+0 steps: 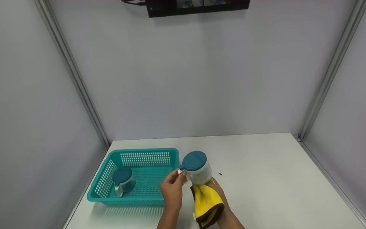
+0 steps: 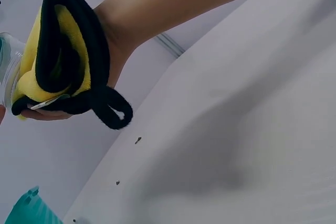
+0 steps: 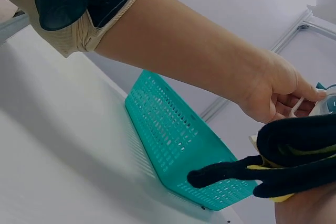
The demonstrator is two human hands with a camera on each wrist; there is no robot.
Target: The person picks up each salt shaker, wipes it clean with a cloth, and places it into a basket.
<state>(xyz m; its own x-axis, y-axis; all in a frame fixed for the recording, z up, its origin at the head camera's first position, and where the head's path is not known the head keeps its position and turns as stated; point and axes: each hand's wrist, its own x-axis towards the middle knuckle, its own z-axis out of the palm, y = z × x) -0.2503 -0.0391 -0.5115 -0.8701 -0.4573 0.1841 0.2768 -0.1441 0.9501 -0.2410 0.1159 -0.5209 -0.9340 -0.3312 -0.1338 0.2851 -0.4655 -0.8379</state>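
Observation:
A clear jar with a blue lid is held tilted above the white table, just right of the basket. My left hand pinches the jar's white handle; the right wrist view also shows this left hand with thumb and fingers at the handle. My right hand grips a yellow cloth with a dark border against the lower part of the jar. The cloth hangs down in folds over much of that hand, and a dark loop dangles from it in the left wrist view.
To the left a teal plastic basket stands on the white table. Inside it is a second blue-lidded jar with a handle. A small dark bit lies on the tabletop. Grey walls enclose the table's back and sides.

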